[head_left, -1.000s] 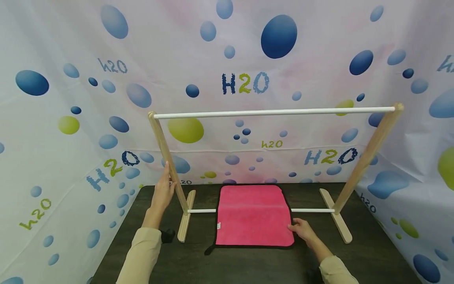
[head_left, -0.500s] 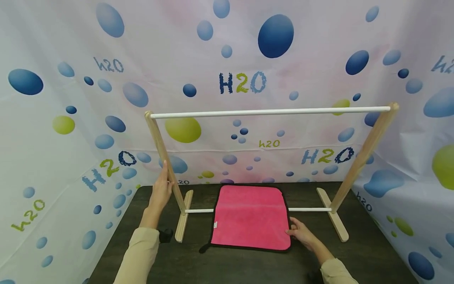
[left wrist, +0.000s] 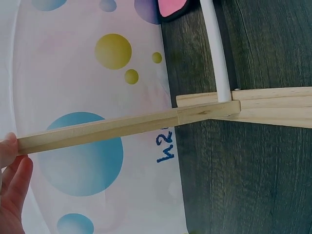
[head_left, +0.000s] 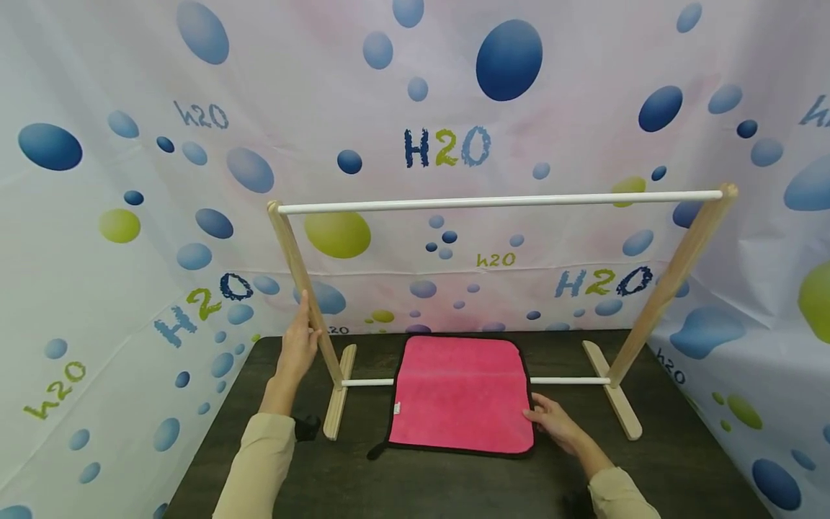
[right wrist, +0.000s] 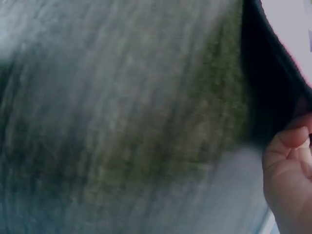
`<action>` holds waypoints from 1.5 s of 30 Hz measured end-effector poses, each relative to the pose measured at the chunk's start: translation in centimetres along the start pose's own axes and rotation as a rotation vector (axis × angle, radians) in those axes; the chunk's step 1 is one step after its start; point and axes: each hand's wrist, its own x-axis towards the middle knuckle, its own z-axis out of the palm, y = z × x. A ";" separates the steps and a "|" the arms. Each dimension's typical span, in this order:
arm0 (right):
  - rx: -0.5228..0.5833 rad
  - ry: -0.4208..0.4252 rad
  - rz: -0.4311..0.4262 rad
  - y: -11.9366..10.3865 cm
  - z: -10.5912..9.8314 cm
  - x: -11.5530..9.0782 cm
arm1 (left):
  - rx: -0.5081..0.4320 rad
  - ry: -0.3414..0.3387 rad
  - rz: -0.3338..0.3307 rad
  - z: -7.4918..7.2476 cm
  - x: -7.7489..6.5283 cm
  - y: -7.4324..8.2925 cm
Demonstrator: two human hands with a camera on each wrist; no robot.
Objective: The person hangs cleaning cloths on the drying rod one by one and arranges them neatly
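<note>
Pink cloth (head_left: 463, 396) has one edge pinched by the right hand (head_left: 555, 422); the left hand (head_left: 298, 351) grips a wooden post (head_left: 293, 256).

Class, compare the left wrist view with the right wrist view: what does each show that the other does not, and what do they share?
Only the left wrist view shows the left hand, the wooden post it pinches and the wooden foot below.

Only the right wrist view shows the right hand, gripping the pink cloth.

Both share part of that cloth with its dark edging, a mere corner in the left wrist view, and the dark tabletop, blurred in the right.
</note>
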 end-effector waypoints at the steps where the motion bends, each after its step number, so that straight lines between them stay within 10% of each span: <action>1: 0.005 -0.015 -0.009 -0.2 -0.1 0.0 | 0.000 0.001 0.000 0.0 0.0 0.0; 17: -0.132 -0.026 -0.144 -6.4 1.1 -0.7 | -0.001 -0.033 -0.034 -0.1 -0.1 0.2; 26: -0.344 -0.022 -0.406 -9.1 2.3 -2.0 | -0.008 -0.033 -0.037 -0.1 -0.1 0.2; 45: -0.419 0.072 -0.474 -11.5 2.8 -3.7 | -0.016 -0.046 -0.086 0.2 -0.1 0.1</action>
